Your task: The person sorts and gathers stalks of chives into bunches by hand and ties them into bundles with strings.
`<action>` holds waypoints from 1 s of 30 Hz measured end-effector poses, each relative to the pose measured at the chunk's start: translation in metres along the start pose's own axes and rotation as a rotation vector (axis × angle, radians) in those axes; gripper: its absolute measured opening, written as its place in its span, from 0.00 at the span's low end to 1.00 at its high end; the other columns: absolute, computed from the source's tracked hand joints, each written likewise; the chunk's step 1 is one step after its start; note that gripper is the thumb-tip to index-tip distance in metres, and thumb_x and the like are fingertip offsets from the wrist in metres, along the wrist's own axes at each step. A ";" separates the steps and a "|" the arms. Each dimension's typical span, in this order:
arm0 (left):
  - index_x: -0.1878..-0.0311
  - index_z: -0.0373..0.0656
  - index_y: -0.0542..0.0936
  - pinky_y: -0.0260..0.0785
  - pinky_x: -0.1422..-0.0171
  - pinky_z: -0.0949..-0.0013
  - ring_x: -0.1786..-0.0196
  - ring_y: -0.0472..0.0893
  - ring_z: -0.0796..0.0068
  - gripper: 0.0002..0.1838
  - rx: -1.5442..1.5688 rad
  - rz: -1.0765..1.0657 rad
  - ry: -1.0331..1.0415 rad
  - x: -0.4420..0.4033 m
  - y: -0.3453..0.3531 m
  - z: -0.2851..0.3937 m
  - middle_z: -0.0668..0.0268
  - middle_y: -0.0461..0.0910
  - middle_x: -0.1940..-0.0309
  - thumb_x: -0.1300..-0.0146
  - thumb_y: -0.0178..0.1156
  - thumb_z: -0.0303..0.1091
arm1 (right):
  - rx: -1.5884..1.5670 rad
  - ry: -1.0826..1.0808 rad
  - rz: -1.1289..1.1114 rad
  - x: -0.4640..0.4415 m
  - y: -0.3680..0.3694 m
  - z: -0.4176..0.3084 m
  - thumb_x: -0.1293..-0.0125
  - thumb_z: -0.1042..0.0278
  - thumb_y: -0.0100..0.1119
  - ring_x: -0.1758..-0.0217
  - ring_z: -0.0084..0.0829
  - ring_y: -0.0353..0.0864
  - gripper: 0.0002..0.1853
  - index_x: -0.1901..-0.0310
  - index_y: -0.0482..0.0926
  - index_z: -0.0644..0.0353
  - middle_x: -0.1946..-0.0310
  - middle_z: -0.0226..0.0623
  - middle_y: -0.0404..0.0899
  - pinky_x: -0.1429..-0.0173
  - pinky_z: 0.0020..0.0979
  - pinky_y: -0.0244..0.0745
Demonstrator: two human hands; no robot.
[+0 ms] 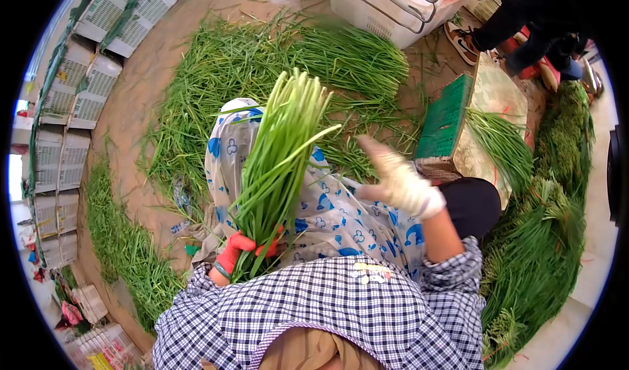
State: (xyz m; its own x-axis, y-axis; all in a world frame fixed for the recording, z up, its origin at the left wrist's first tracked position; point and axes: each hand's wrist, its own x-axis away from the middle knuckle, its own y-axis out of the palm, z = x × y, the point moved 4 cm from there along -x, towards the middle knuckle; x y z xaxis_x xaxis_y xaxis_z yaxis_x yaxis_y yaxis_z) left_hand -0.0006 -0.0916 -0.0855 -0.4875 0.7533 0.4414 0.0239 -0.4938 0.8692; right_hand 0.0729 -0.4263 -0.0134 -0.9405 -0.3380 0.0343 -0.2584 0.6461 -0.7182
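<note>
A thick bunch of chives (282,147) stands nearly upright over my lap, pale cut ends up and green leaves down. My left hand (239,249), in a red glove, is wrapped around its lower, leafy part. One stalk sticks out sideways toward the right. To the right of the bunch and apart from it, my right hand (403,183) hovers in a whitish glove with bare fingertips. Its fingers are spread, nothing shows in them, and it is slightly blurred. Beneath both hands lies a clear plastic apron (341,229) with blue prints.
Loose chives (223,62) cover the floor ahead. On the right stands a green-sided box (445,117) with chives across it, beside a long row of bundled chives (537,258). A white crate (373,9) and another person's shoe (462,42) are at the back; stacked crates (62,154) line the left.
</note>
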 end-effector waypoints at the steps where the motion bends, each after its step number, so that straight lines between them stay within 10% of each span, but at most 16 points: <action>1: 0.35 0.31 0.70 0.62 0.67 0.75 0.74 0.71 0.78 0.42 -0.127 0.062 0.025 0.000 0.008 0.005 0.63 0.78 0.65 0.57 0.69 0.37 | -0.224 0.016 0.122 -0.011 0.029 -0.007 0.42 0.58 0.67 0.36 0.40 0.71 0.38 0.34 0.63 0.70 0.41 0.53 0.73 0.27 0.36 0.62; 5: 0.32 0.34 0.67 0.63 0.65 0.74 0.71 0.71 0.76 0.45 -0.434 0.178 0.101 0.002 0.035 0.014 0.64 0.80 0.57 0.58 0.68 0.36 | -1.358 0.161 0.320 -0.064 0.062 -0.029 0.23 0.63 0.44 0.47 0.26 0.78 0.17 0.49 0.78 0.67 0.52 0.38 0.81 0.36 0.30 0.70; 9: 0.32 0.37 0.69 0.67 0.59 0.75 0.63 0.77 0.75 0.43 -0.453 0.262 0.132 0.010 0.030 0.011 0.61 0.80 0.48 0.56 0.70 0.34 | -1.510 0.353 0.433 -0.077 0.078 -0.008 0.24 0.61 0.45 0.55 0.28 0.82 0.17 0.48 0.79 0.65 0.58 0.35 0.84 0.44 0.31 0.76; 15: 0.31 0.38 0.67 0.68 0.39 0.67 0.44 0.77 0.73 0.39 -0.716 0.347 0.077 0.017 0.037 0.018 0.63 0.77 0.41 0.48 0.69 0.30 | -1.795 0.209 0.202 -0.088 0.086 -0.018 0.42 0.18 0.43 0.38 0.32 0.73 0.48 0.36 0.71 0.55 0.41 0.36 0.76 0.31 0.37 0.66; 17: 0.33 0.38 0.70 0.70 0.39 0.66 0.45 0.77 0.73 0.37 -1.120 0.303 0.112 0.024 0.039 0.036 0.63 0.79 0.46 0.47 0.72 0.34 | -1.819 0.202 0.169 -0.084 0.081 -0.022 0.38 0.23 0.46 0.40 0.31 0.75 0.43 0.37 0.72 0.55 0.43 0.36 0.77 0.33 0.36 0.68; 19: 0.32 0.41 0.70 0.70 0.40 0.66 0.49 0.78 0.74 0.34 -1.390 0.426 -0.028 0.051 0.054 0.080 0.62 0.82 0.53 0.42 0.70 0.36 | -1.799 0.328 0.215 -0.077 0.077 -0.021 0.30 0.49 0.55 0.49 0.29 0.82 0.24 0.42 0.75 0.57 0.51 0.34 0.82 0.42 0.35 0.77; 22: 0.31 0.44 0.70 0.71 0.41 0.66 0.49 0.80 0.71 0.33 -1.591 0.741 0.413 0.068 0.072 0.155 0.60 0.82 0.51 0.40 0.66 0.32 | -1.823 0.308 0.186 -0.081 0.081 -0.013 0.30 0.58 0.57 0.49 0.32 0.83 0.20 0.42 0.75 0.58 0.51 0.36 0.82 0.42 0.38 0.78; 26: 0.26 0.44 0.61 0.64 0.32 0.61 0.46 0.81 0.58 0.38 -1.928 0.630 1.052 0.011 0.149 0.199 0.55 0.82 0.47 0.38 0.64 0.37 | -1.929 0.265 0.138 -0.080 0.072 -0.024 0.30 0.60 0.56 0.47 0.35 0.82 0.20 0.41 0.74 0.60 0.48 0.38 0.81 0.41 0.39 0.78; 28: 0.24 0.39 0.54 0.59 0.29 0.59 0.45 0.80 0.49 0.47 -2.280 0.527 0.998 -0.046 0.146 0.209 0.45 0.80 0.47 0.41 0.66 0.47 | -1.864 0.292 0.176 -0.081 0.083 -0.007 0.30 0.58 0.56 0.47 0.33 0.82 0.21 0.41 0.74 0.61 0.48 0.37 0.81 0.41 0.38 0.78; 30: 0.26 0.36 0.57 0.57 0.26 0.60 0.32 0.70 0.52 0.43 -2.434 0.400 0.451 -0.105 0.140 0.203 0.45 0.70 0.35 0.38 0.63 0.46 | -1.796 0.265 0.162 -0.080 0.079 -0.006 0.30 0.57 0.58 0.48 0.29 0.81 0.21 0.41 0.75 0.59 0.49 0.34 0.81 0.42 0.37 0.78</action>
State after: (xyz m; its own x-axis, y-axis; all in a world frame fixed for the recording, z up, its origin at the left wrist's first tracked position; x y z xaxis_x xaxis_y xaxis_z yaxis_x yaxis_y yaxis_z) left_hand 0.2314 -0.1515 0.0348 -0.7787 0.6163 0.1174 -0.2748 -0.1667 -0.9470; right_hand 0.1268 -0.3437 -0.0688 -0.9375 -0.2145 0.2740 0.1003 0.5875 0.8030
